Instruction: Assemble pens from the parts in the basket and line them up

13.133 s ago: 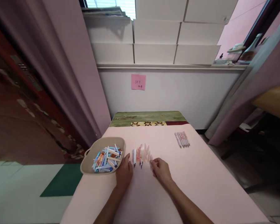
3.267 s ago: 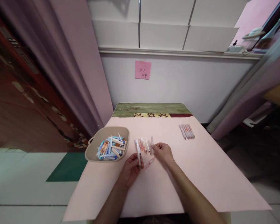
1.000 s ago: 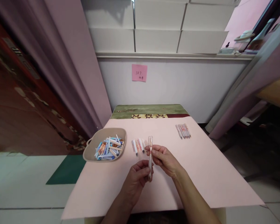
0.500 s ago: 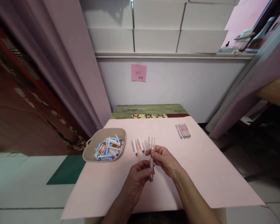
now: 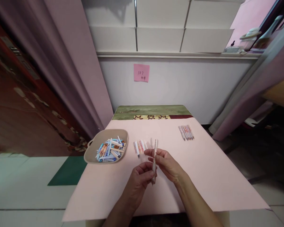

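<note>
In front of me, a slim, pale pen with reddish print (image 5: 154, 167) stands nearly upright, its tip pointing down. My left hand (image 5: 142, 176) pinches its lower part between thumb and fingers. Higher up, my right hand (image 5: 164, 160) has its thumb against the barrel and its index finger stretched past behind it, closed loosely on the pen. Just beyond my hands lies a short row of white and patterned pen parts (image 5: 139, 148), partly hidden by my fingers. Several matching pens (image 5: 186, 132) lie side by side at the far right of the pink sheet.
A beige basket (image 5: 88, 154) with many pens and sticks in it stands on the left. The pink sheet (image 5: 198, 189) covers most of the table, whose green top (image 5: 153, 109) shows at the back. A pink note (image 5: 141, 73) hangs on the wall.
My right index finger has stretched out further to the left behind the pen. The pen's upper end looks narrower and leans slightly right. My left hand keeps its hold.
</note>
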`<act>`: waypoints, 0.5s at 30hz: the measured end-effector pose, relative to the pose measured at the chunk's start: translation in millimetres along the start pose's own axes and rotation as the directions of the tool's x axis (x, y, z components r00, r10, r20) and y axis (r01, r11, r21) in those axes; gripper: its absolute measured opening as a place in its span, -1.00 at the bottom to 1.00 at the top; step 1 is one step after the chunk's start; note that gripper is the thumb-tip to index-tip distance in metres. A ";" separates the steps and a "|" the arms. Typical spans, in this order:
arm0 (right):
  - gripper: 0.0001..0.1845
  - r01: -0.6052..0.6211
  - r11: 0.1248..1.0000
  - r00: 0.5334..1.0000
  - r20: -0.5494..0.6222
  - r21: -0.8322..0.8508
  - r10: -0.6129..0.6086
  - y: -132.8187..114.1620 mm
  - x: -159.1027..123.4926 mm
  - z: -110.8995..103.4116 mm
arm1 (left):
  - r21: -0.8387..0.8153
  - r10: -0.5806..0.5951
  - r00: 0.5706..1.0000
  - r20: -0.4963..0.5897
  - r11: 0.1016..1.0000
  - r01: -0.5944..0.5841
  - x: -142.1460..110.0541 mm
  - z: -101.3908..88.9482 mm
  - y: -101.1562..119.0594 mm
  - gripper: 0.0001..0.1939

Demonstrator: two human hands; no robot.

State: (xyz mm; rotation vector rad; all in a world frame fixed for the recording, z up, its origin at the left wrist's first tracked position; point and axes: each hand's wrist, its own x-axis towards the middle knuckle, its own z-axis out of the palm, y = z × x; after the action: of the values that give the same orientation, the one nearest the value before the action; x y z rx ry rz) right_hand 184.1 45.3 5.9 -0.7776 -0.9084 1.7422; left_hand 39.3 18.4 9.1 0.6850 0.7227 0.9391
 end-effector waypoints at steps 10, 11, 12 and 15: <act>-0.63 -0.013 1.000 1.000 0.012 0.007 0.013 3.7 -0.8 1.9 | -0.011 0.009 1.000 0.004 1.000 -0.009 0.5 -2.2 -2.3 -0.83; -0.59 0.000 1.000 1.000 0.001 0.013 0.000 4.1 -0.7 2.0 | -0.012 0.007 1.000 0.004 1.000 -0.006 0.5 -1.8 -2.2 -0.83; -0.56 0.009 1.000 1.000 0.003 0.027 -0.009 4.5 -0.6 2.1 | -0.011 0.005 1.000 0.001 1.000 -0.005 0.5 -1.6 -2.1 -0.83; -0.53 -0.007 0.998 0.999 0.042 0.064 0.004 6.2 -0.5 2.0 | 0.006 0.003 1.000 -0.007 1.000 -0.002 0.8 -1.9 -1.8 -0.80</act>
State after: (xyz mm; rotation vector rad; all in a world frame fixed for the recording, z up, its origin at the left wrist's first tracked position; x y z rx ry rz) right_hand 179.8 43.0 1.7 -0.7043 -0.8743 1.7898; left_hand 38.9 18.7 6.4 0.6885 0.7318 0.9424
